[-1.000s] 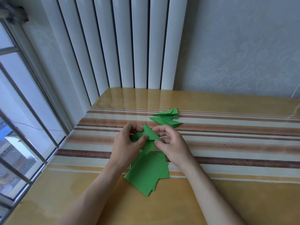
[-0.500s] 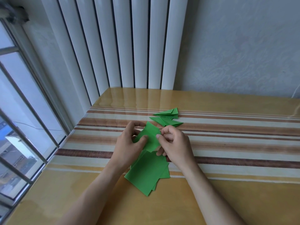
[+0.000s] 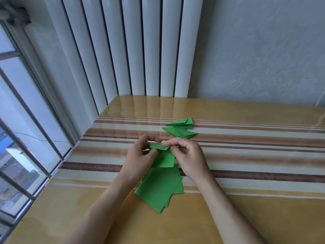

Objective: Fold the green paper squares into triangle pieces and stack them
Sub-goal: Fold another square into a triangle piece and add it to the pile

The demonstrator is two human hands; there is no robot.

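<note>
Left hand (image 3: 140, 154) and right hand (image 3: 186, 154) both pinch one green paper square (image 3: 162, 155) above the surface (image 3: 246, 217), its top edge apparently folded over. Unfolded squares (image 3: 158, 189) lie beneath the wrists; folded triangles (image 3: 181, 128) sit just beyond.

Both hands raised just above surface (image 3: 255, 217), working one green paper piece (image 3: 162, 158): left hand (image 3: 139, 161) pinches its top-left part between thumb and curled fingers (image 3: 154, 138), right hand (image 3: 190, 157) pinches the folded-over top edge at its right end. Directly below the held piece, a loose stack of flat green paper squares (image 3: 158, 189) lies on surface, corners fanned out of line. Beyond the hands, a pile of folded green triangle pieces (image 3: 181, 128) rests on the striped band of surface, near white radiator (image 3: 137, 46); window (image 3: 21, 120) at left.
</note>
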